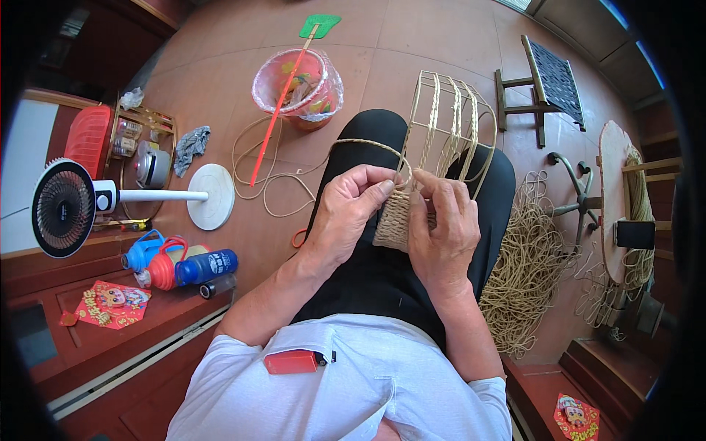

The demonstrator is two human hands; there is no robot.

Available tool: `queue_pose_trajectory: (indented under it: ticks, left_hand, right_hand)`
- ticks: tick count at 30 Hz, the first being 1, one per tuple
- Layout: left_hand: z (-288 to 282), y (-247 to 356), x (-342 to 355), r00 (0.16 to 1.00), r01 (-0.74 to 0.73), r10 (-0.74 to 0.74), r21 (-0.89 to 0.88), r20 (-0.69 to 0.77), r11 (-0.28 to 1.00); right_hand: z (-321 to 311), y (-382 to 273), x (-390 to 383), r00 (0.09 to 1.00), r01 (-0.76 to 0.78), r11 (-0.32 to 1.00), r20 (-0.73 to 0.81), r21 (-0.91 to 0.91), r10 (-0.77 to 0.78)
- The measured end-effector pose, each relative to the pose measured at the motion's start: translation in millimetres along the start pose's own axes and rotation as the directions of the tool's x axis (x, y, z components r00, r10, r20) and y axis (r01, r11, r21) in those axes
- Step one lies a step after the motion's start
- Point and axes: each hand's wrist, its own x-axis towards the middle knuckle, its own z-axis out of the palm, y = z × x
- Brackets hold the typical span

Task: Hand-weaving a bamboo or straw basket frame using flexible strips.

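Between my knees rests a wire basket frame (454, 110), its near end woven over with tan cord into a dense panel (393, 220). Some of its farther wires are wrapped in cord, with gaps between them. My left hand (351, 209) pinches the cord (368, 143) at the left edge of the weave, thumb against fingers. From there the cord loops over my left knee and down to the floor. My right hand (445, 224) is closed at the panel's right side, fingertips pressed on the top edge of the weave. What lies under those fingers is hidden.
A large heap of tan cord (526, 272) lies right of my leg. Ahead stands a red bucket (294, 84) with a green fly swatter (283, 103) across it. A white fan (66, 206) and bottles (206, 266) are at left; a folding stool (551, 84) stands far right.
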Motion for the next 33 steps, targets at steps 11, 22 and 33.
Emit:
queue_pose_trajectory:
  ticks: [11, 22, 33]
  left_hand:
    - [-3.8, -2.9, 8.0, 0.991, 0.037, -0.012, -0.195, 0.13, 0.98]
    - [-3.2, -2.2, 6.1, 0.997, -0.027, 0.031, -0.054, 0.066, 0.998]
    - [12.1, 16.0, 9.2, 0.627, -0.656, 0.605, 0.752, 0.491, 0.069]
  right_hand:
    - [-18.4, -2.3, 22.5, 0.984, 0.062, 0.998, 0.166, -0.001, -0.061]
    - [-12.5, -12.8, 17.9, 0.948, -0.242, 0.949, 0.256, 0.201, 0.187]
    - [-137.8, 69.5, 25.1, 0.721, -0.659, 0.643, 0.57, 0.389, 0.394]
